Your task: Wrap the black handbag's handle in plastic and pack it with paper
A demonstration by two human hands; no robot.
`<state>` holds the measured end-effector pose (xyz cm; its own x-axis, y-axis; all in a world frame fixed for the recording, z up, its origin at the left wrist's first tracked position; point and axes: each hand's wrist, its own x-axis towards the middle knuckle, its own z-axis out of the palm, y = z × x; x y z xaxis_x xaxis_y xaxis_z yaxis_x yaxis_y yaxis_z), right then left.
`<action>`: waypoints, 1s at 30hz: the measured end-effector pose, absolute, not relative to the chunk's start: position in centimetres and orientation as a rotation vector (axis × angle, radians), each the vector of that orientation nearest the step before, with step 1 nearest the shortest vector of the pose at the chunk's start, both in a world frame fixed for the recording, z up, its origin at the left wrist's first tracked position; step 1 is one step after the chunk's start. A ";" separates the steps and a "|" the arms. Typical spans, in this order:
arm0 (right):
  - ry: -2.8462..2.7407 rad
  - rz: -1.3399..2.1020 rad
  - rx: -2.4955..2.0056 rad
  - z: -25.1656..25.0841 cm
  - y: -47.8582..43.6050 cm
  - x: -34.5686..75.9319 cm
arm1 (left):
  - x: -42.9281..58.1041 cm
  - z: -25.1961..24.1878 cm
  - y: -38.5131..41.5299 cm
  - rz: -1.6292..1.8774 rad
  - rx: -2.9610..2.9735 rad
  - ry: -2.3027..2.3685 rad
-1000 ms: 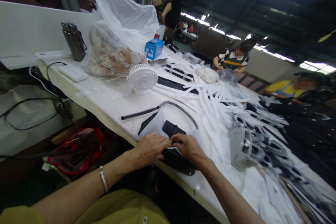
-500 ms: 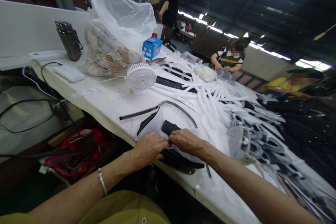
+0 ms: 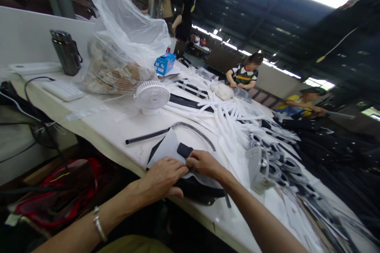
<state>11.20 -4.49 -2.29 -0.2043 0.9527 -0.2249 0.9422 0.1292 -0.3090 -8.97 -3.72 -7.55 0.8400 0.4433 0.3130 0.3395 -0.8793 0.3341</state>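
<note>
At the near table edge lies a black piece (image 3: 200, 191) with a white sheet-like layer (image 3: 166, 148) over it. A small folded black strip (image 3: 184, 150) sits on the white layer. My left hand (image 3: 166, 172) rests on the layer with fingers stretched and thumb apart. Close beside its fingertips, my right hand (image 3: 204, 164) has its fingers curled in a pinch at the piece's edge; the exact spot gripped is hidden. Behind both hands a thin black strip (image 3: 148, 136) curves across the table.
A small white fan (image 3: 152, 95) stands beyond the piece. Behind it are a plastic bag (image 3: 118, 61), a dark flask (image 3: 65, 52) and a blue box (image 3: 165, 63). White foam strips (image 3: 227, 122) and grey coils (image 3: 276, 170) lie rightward. Two people work across the table.
The view has tilted, so the table contents appear further left. My left thumb has spread away from its fingers. My right hand stays pinched at the piece.
</note>
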 end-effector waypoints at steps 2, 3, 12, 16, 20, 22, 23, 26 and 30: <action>-2.287 0.573 -1.870 -1.9 -6.9 11.5 | -9.3 -6.7 -2.8 0.612 2.800 0.644; -2.279 0.541 -1.817 -2.0 -8.3 11.6 | -9.6 -6.3 -2.1 0.602 2.821 0.722; -2.265 0.085 -1.888 -4.9 -15.3 14.2 | -12.3 -6.1 1.8 0.270 2.440 1.316; -2.268 -0.031 -1.836 -7.4 -16.4 15.2 | -13.2 -6.9 1.4 0.313 2.160 1.333; -2.164 -0.157 -1.772 -9.9 -15.5 15.8 | -13.5 -8.9 2.1 0.587 1.873 1.256; -2.103 -0.208 -1.748 -10.3 -14.1 16.1 | -12.9 -9.3 2.9 0.729 1.750 1.206; -2.073 -0.229 -1.742 -10.2 -13.3 16.3 | -12.5 -9.3 3.3 0.785 1.688 1.192; -2.026 -0.246 -1.694 -9.5 -11.6 16.6 | -11.4 -8.9 4.4 0.852 1.501 1.233; -1.928 -0.140 -1.584 -8.4 -12.0 17.6 | -10.8 -9.7 5.1 0.870 1.456 1.310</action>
<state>17.57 -11.96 -8.43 -0.0773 0.8469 0.5261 0.9141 0.2708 -0.3017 -10.83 5.12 -9.71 0.1703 0.9814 -0.0889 0.2991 0.0345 0.9536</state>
